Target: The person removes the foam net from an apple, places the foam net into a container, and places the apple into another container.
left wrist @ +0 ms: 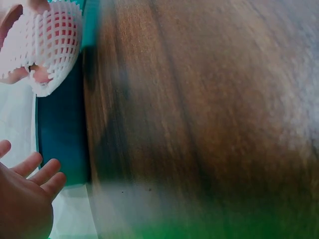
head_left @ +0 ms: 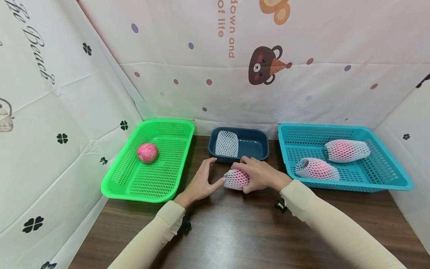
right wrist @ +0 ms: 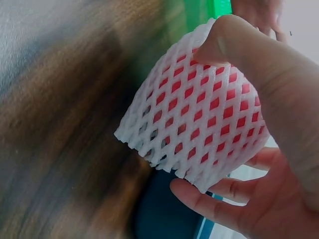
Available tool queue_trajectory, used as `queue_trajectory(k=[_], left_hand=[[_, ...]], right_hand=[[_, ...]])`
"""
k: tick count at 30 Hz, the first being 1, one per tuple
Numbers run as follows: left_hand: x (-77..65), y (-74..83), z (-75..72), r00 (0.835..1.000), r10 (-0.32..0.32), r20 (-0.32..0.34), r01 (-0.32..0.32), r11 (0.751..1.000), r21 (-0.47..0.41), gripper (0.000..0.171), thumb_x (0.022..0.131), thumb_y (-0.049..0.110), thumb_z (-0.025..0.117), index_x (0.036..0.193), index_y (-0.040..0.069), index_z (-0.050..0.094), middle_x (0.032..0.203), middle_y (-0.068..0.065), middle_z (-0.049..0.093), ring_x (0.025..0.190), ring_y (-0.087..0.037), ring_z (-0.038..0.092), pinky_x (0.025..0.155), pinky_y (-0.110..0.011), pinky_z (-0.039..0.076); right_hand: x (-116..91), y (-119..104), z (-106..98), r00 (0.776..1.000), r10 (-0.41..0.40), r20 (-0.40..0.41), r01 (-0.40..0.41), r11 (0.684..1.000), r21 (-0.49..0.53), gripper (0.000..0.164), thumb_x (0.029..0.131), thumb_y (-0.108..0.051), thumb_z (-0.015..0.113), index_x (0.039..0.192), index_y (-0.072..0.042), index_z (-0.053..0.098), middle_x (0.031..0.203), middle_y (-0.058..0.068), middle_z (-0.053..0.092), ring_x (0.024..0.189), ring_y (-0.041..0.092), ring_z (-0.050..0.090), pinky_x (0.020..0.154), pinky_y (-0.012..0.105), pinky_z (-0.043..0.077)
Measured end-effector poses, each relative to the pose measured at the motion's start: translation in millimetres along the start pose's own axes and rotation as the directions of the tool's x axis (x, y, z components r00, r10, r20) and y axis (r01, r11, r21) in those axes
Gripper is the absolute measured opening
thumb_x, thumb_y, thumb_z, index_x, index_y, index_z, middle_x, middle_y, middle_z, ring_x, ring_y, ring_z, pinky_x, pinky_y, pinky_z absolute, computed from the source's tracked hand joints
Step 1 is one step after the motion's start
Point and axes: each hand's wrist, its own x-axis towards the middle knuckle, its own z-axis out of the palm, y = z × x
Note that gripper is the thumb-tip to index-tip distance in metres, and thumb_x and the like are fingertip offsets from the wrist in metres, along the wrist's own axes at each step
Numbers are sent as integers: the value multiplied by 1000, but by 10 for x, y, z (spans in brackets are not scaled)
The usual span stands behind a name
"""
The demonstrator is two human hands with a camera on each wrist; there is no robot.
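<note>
In the head view my right hand (head_left: 260, 175) grips an apple in a white foam net (head_left: 237, 179) above the table, in front of the dark blue box. The right wrist view shows the thumb across the netted apple (right wrist: 199, 114) and fingers beneath it; red skin shows through the mesh. My left hand (head_left: 200, 182) is left of the apple with fingers spread, the thumb tip close to the net; the head view does not tell whether they touch. In the left wrist view the left hand (left wrist: 27, 199) appears apart from the net, holding nothing.
A green basket (head_left: 109, 183) at left holds a bare apple (head_left: 147, 152). The dark blue box (head_left: 256, 145) contains a white foam net (head_left: 226, 144). At right a blue basket (head_left: 389, 183) holds two netted apples, one in front (head_left: 317, 169), another behind (head_left: 347, 150). A printed cloth (head_left: 161, 45) stands behind.
</note>
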Motion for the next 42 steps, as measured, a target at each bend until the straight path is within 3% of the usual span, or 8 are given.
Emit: queue_trajectory(k=[7,24,35,42], left_hand=[[3,12,-11,1000,20,-4,-20,1000,0,83,88,59,59,148,11,29,146,-6,36,130,-26,43,106,-43,39],[-4,16,-32,1000,-19,18,18,1000,4,85,86,67,55,149,16,28,146,-2,34,131,-22,41,107,-42,39],[-14,-17,5,1000,3,-2,-3,1000,12,85,87,64,57,148,11,30,145,-4,36,130,-24,42,105,-44,40],[-19,-25,3,1000,8,-9,-8,1000,6,83,87,61,59,148,12,31,145,-5,37,130,-24,43,105,-44,40]], right_hand=[[20,-44,38,1000,4,-5,-4,1000,14,71,69,-41,83,132,-39,49,119,-1,49,96,20,47,74,36,49],[63,-66,90,999,-7,-40,5,1000,-31,74,70,-42,84,135,-35,51,120,2,51,95,21,48,72,37,51],[54,-91,108,998,-28,-52,24,998,-65,74,70,-40,83,137,-33,51,120,3,51,94,22,49,69,38,50],[24,-115,126,998,-34,-58,28,996,-88,75,72,-40,81,139,-33,49,123,6,50,94,24,49,74,42,51]])
